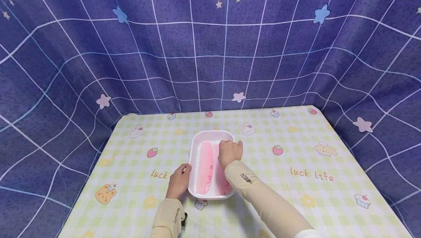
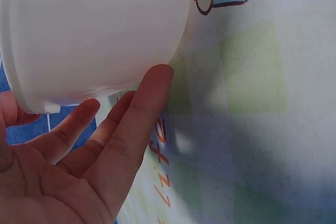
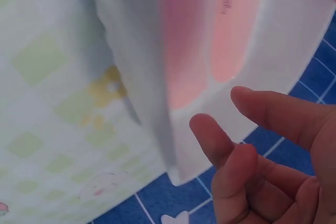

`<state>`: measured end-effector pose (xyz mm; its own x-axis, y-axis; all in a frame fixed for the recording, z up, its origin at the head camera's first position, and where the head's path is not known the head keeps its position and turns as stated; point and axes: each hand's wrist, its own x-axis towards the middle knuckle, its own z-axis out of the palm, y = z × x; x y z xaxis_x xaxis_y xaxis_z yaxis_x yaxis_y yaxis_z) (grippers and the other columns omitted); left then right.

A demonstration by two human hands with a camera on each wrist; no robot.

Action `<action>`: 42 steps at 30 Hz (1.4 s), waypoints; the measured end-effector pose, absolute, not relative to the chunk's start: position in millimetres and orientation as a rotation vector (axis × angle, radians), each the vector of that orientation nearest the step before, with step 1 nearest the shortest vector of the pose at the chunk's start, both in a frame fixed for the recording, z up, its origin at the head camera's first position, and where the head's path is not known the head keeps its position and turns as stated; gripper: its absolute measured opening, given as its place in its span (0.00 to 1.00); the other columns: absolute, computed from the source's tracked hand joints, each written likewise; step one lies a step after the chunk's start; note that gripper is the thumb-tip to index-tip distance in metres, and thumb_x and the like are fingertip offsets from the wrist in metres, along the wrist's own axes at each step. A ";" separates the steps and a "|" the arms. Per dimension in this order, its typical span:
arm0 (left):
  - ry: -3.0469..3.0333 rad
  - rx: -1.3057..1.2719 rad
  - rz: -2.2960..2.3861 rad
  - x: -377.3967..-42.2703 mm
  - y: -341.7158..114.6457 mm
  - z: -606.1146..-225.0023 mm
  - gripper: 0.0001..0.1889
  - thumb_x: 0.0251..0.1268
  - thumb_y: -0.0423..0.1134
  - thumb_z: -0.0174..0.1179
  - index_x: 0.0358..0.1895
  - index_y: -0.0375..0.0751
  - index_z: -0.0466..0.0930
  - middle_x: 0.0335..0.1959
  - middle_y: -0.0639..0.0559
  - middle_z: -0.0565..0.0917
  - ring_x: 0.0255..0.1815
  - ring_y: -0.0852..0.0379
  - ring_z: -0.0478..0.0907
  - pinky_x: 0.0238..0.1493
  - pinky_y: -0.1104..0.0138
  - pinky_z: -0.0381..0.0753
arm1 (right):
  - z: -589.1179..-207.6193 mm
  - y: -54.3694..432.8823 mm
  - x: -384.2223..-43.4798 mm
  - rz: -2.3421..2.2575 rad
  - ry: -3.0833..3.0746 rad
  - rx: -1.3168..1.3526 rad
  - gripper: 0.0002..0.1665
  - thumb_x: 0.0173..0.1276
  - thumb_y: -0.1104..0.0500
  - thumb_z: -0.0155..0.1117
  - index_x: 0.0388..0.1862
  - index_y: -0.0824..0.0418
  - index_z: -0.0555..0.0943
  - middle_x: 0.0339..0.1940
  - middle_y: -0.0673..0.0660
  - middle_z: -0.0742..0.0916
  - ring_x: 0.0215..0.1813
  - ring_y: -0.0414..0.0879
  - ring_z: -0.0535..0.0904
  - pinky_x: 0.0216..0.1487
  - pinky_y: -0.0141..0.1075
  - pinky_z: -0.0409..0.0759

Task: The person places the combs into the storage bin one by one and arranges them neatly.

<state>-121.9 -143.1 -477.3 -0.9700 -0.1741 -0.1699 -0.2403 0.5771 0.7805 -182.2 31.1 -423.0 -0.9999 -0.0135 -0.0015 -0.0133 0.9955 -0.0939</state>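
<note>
A white rectangular tray [image 1: 213, 134] with rounded corners sits on the table. Two long pink pieces lie in it side by side. The left one [image 1: 205, 165] has a rounded end and darker pink markings; their kind is unclear. My left hand [image 1: 179, 181] holds the tray's left side, its thumb at the rim and fingers [image 2: 149, 90] along the outer wall. Over the right pink piece [image 1: 220, 183], partly covering it, is my right hand [image 1: 230, 153]. In the right wrist view its thumb and forefinger stand apart above the tray, with nothing between them.
A tablecloth [image 1: 125, 168] with green checks, strawberries, cupcakes and lettering covers the table. Behind and at both sides hangs a dark blue curtain [image 1: 210, 66] with a white grid and stars. Beige sleeves cover both forearms.
</note>
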 end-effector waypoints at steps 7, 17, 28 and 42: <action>2.718 -0.363 1.362 -121.6 -143.2 -477.5 0.23 0.81 0.46 0.46 0.63 0.32 0.77 0.49 0.33 0.84 0.46 0.41 0.82 0.52 0.47 0.78 | -408.8 35.0 -178.6 -0.223 3.129 -0.009 0.05 0.60 0.58 0.73 0.30 0.56 0.85 0.32 0.57 0.90 0.34 0.54 0.86 0.52 0.46 0.72; 2.719 -0.346 1.366 -120.6 -143.5 -477.1 0.23 0.81 0.46 0.46 0.63 0.32 0.77 0.48 0.33 0.84 0.45 0.41 0.82 0.50 0.47 0.78 | -401.8 56.3 -174.1 -0.464 3.143 -0.020 0.14 0.62 0.49 0.74 0.39 0.58 0.89 0.37 0.57 0.91 0.39 0.58 0.87 0.51 0.51 0.75; 2.711 -0.347 1.364 -121.3 -143.6 -477.5 0.23 0.81 0.46 0.46 0.64 0.32 0.77 0.49 0.33 0.84 0.45 0.41 0.82 0.50 0.47 0.79 | -402.6 71.7 -171.0 -0.583 3.174 -0.049 0.17 0.65 0.49 0.73 0.42 0.60 0.89 0.39 0.60 0.91 0.41 0.59 0.87 0.50 0.54 0.76; 2.714 -0.355 1.357 -120.4 -142.7 -476.7 0.23 0.81 0.47 0.46 0.64 0.32 0.77 0.46 0.34 0.84 0.42 0.43 0.81 0.47 0.49 0.79 | -399.7 88.6 -168.0 -0.636 3.189 -0.019 0.17 0.68 0.47 0.70 0.45 0.60 0.89 0.41 0.61 0.91 0.44 0.60 0.86 0.51 0.55 0.76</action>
